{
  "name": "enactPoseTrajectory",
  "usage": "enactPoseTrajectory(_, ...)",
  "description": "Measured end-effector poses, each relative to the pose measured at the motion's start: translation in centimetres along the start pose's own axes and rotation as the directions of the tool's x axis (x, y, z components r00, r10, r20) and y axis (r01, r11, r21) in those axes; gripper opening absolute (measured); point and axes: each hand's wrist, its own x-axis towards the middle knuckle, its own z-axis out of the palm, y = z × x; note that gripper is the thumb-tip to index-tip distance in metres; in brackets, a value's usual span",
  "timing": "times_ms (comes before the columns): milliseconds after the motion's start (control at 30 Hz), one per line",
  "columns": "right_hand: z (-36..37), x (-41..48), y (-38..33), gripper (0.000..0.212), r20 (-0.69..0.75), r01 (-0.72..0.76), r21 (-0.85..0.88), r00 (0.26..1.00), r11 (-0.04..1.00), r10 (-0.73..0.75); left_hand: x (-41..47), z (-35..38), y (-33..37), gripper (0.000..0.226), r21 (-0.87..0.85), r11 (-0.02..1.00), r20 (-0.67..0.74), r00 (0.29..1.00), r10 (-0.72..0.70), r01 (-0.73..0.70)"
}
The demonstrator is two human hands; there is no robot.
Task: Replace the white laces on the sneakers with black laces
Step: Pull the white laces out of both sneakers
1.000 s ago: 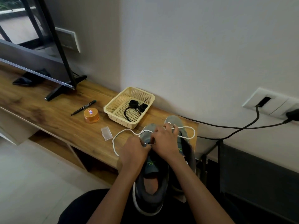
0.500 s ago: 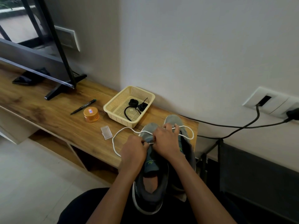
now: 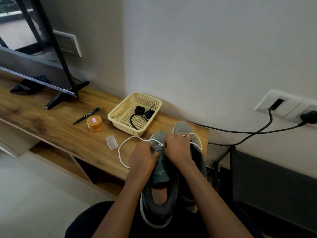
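A person sits at a wooden bench (image 3: 51,127), seen from above, with both hands close together on the nearer of two grey sneakers (image 3: 159,191). The left hand (image 3: 143,158) and right hand (image 3: 177,148) each pinch the white lace (image 3: 123,148) at the lowest eyelets near the toe; its loose ends loop out left of the left hand and right of the right hand. This looks like the unlacing step, nearly finished on this shoe. The black laces (image 3: 141,112) wait coiled in a yellow basket (image 3: 118,115) just beyond the hands. Next, probably, pulling the last white length free before reaching forward for a black one.
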Motion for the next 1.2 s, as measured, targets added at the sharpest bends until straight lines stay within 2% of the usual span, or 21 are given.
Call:
enactPoseTrajectory(100,0.1,0.1,0.1,0.023,-0.026,0.004,0.048,1.000,0.999,-0.003,0.2,0.2,0.2,0.018,0.025,1.000,-0.015,1.000,0.005,-0.005)
enactPoseTrajectory(233,-1.1,0.2,0.1,0.022,-0.133,-0.015,0.256,0.990,0.967,0.050,0.8,0.4,0.2,0.020,0.059,0.998,-0.002,1.000,0.011,-0.011)
enactPoseTrajectory(300,-2.2,0.5,0.3,0.020,-0.223,-0.022,0.434,0.966,0.901,0.131,1.0,0.4,0.3,0.018,0.039,0.999,-0.006,1.000,0.010,-0.010)
enactPoseTrajectory(367,-3.5,0.4,0.6,0.017,-0.251,-0.010,0.603,0.947,0.797,0.201,0.7,0.3,0.5,0.022,-0.003,1.000,-0.024,1.000,0.007,-0.007)
enactPoseTrajectory(467,-5.7,-0.3,1.0,0.020,-0.231,0.034,0.739,0.951,0.673,0.205,0.0,-0.4,1.4,0.061,-0.145,0.987,-0.168,0.985,0.045,-0.070)
enactPoseTrajectory(533,-7.4,-0.9,1.0,0.021,-0.220,0.069,0.791,0.959,0.608,0.176,-0.6,-1.2,2.2,0.088,-0.250,0.925,-0.279,0.936,0.214,-0.286)
enactPoseTrajectory(600,-9.1,-1.9,0.8,0.023,-0.194,0.105,0.847,0.974,0.521,0.120,-1.2,-1.9,2.9,0.104,-0.384,0.805,-0.241,0.890,0.386,-0.453)
enactPoseTrajectory(633,-9.9,-2.5,0.6,0.024,-0.172,0.113,0.881,0.981,0.460,0.089,-1.7,-2.1,3.3,0.108,-0.484,0.746,-0.178,0.886,0.428,-0.458)
enactPoseTrajectory(700,-11.2,-4.1,0.1,0.023,-0.141,0.120,0.932,0.989,0.342,0.038,-3.1,-2.4,3.9,0.096,-0.647,0.659,-0.077,0.892,0.445,-0.384)
enactPoseTrajectory(800,-12.5,-6.3,-0.1,0.022,-0.194,0.175,0.954,0.979,0.242,0.056,-4.8,-3.1,4.4,0.019,-0.678,0.629,-0.080,0.889,0.452,-0.381)
enactPoseTrajectory(900,-13.5,-7.8,0.8,0.025,-0.264,0.241,0.963,0.933,0.118,0.245,-5.9,-4.6,3.9,0.027,-0.685,0.643,-0.042,0.899,0.436,-0.343)
enactPoseTrajectory(1033,-14.1,-10.0,3.2,0.024,-0.230,0.313,0.948,0.806,-0.063,0.545,-8.1,-6.7,2.6,0.024,-0.748,0.643,0.096,0.930,0.354,-0.167)
enactPoseTrajectory(1133,-14.3,-11.6,3.9,0.025,-0.195,0.339,0.935,0.735,-0.103,0.649,-10.0,-7.5,1.5,0.025,-0.727,0.683,0.232,0.912,0.338,-0.068)
enactPoseTrajectory(1200,-13.9,-12.4,3.9,0.026,-0.193,0.322,0.945,0.689,-0.057,0.699,-11.0,-7.8,0.9,0.027,-0.765,0.644,0.278,0.909,0.311,0.014)
